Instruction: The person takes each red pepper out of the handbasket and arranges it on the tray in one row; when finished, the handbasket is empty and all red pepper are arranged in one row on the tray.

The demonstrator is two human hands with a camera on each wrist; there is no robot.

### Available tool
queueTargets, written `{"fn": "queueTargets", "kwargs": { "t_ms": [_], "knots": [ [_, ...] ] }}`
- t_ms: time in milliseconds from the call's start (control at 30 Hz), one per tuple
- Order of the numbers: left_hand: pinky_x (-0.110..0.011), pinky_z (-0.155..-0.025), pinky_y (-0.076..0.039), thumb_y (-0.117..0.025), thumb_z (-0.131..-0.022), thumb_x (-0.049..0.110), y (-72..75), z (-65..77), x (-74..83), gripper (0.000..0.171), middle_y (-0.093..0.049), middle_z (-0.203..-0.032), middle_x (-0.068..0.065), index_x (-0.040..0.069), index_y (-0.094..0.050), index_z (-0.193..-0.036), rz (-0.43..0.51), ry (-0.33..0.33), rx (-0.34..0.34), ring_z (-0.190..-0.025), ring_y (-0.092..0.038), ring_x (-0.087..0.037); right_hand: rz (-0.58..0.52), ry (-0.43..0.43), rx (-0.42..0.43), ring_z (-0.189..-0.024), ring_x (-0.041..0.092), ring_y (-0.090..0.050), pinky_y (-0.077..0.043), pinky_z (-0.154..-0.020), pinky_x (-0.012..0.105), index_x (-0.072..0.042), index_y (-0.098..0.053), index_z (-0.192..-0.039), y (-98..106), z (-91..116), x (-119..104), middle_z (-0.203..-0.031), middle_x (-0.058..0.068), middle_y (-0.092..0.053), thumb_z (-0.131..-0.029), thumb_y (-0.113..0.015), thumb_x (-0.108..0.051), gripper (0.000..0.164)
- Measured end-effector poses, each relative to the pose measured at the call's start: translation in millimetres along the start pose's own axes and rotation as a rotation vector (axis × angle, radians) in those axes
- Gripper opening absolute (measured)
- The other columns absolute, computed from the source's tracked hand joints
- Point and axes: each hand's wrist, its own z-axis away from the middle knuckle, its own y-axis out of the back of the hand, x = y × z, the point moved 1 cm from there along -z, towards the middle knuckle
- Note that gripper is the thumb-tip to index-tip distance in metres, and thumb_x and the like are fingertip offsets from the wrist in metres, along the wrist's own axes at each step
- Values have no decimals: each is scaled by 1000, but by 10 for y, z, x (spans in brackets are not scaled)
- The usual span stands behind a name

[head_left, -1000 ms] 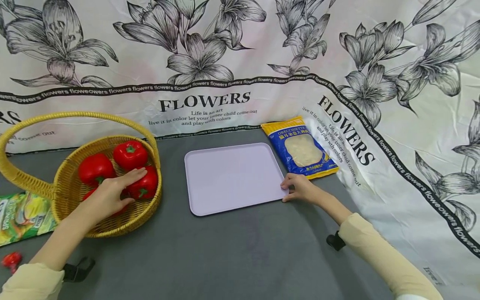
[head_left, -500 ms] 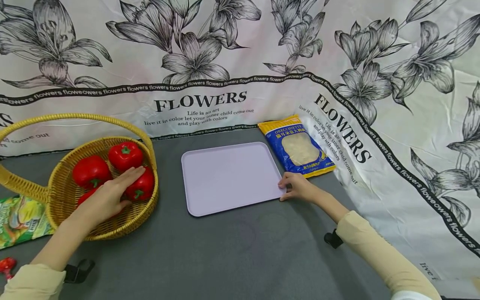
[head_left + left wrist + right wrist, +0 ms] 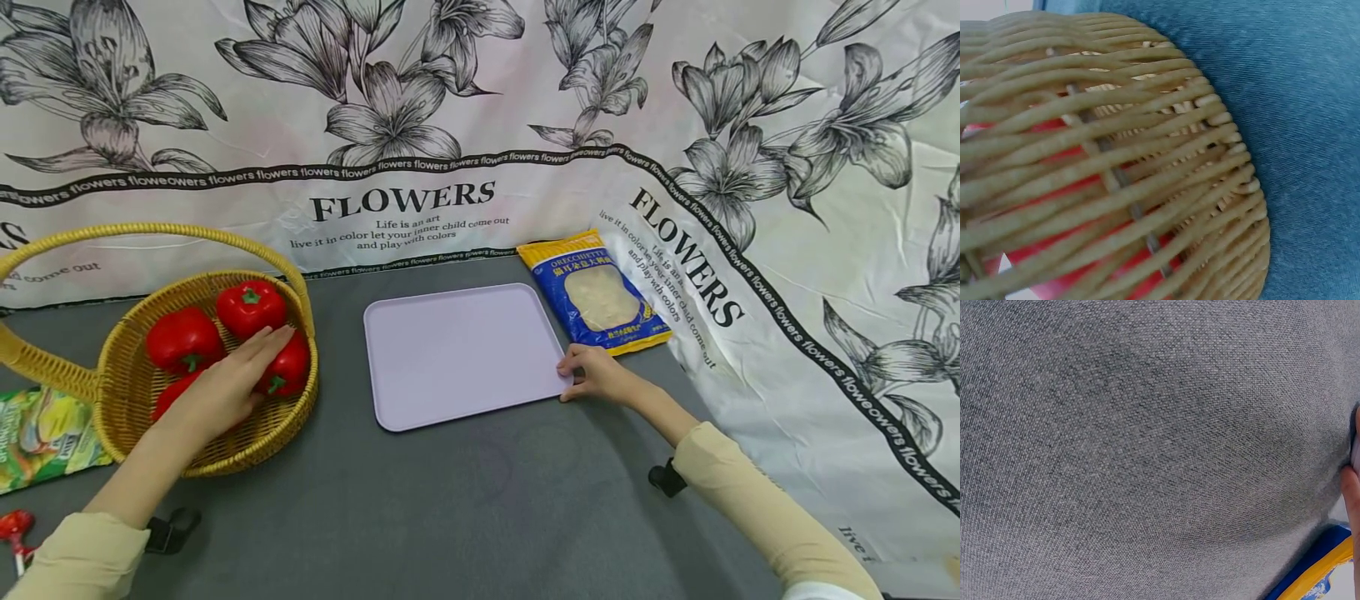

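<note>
My left hand (image 3: 221,379) reaches into the yellow wicker basket (image 3: 112,358), its fingers lying fairly straight over a red bell pepper (image 3: 291,367). Its thumb is mostly hidden. Two more red peppers, one at the left (image 3: 183,337) and one at the back (image 3: 251,307), sit in the basket; another red one (image 3: 172,396) is partly under the hand. In the left wrist view the basket's weave (image 3: 1116,137) fills much of the picture, with red showing through. My right hand (image 3: 600,375) pinches the near right corner of a flat lilac tray (image 3: 465,358).
A blue and yellow orecchiette bag (image 3: 603,296) lies behind the right hand. At the left are a green seasoning packet (image 3: 48,437) and a red lollipop (image 3: 17,527). A flower-printed cloth (image 3: 405,192) hangs behind the grey table (image 3: 450,508). The basket's tall handle (image 3: 150,231) arches over its back.
My left hand has shifted slightly right and further over the pepper, covering more of it, and its thumb has dropped from sight. The right hand keeps its hold on the tray corner.
</note>
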Motion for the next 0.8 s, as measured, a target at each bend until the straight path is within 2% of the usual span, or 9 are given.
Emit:
{"fn": "queueTargets", "kwargs": {
  "t_ms": [267, 367, 500, 633, 800],
  "knots": [
    [-58, -80, -50, -79, -65, -14, 4, -8, -3, 91, -40, -141, -27, -2, -34, -143, -27, 30, -36, -128, -39, -46, 6, 29, 23, -84, 26, -63, -54, -76, 41, 6, -73, -86, -15, 2, 18, -86, 10, -62, -63, -89, -14, 35],
    [-57, -73, -52, -82, -64, -9, 7, -17, -7, 90, -48, -133, -27, -1, -35, -140, -53, 49, -22, -117, -50, -43, 8, 28, 24, -83, 26, -63, -54, -76, 40, 6, -73, -85, -22, 3, 20, -85, 10, -62, -63, -90, -14, 34],
    [-54, -63, -54, -86, -60, -4, 10, -31, -26, 85, -58, -117, -24, -1, -39, -130, -91, 25, 35, -96, -62, -37, 3, 28, 25, -83, 26, -63, -54, -75, 40, 6, -73, -85, -23, 5, 11, -85, 10, -63, -63, -89, -13, 33],
    [-51, -66, -55, -88, -58, -2, 19, -41, -53, 82, -60, -112, -22, -2, -42, -125, -94, -25, 67, -88, -65, -36, -4, 11, 19, -84, 26, -63, -54, -76, 41, 7, -73, -86, -17, 7, -3, -86, 11, -63, -64, -89, -13, 33],
    [-51, -78, -53, -88, -57, -7, 18, -52, -68, 80, -54, -120, -25, -4, -42, -123, -48, -74, 67, -97, -62, -38, -6, -18, 2, -85, 26, -62, -55, -76, 40, 6, -73, -89, 1, 11, -17, -88, 10, -62, -67, -87, -14, 33]
  ]
}}
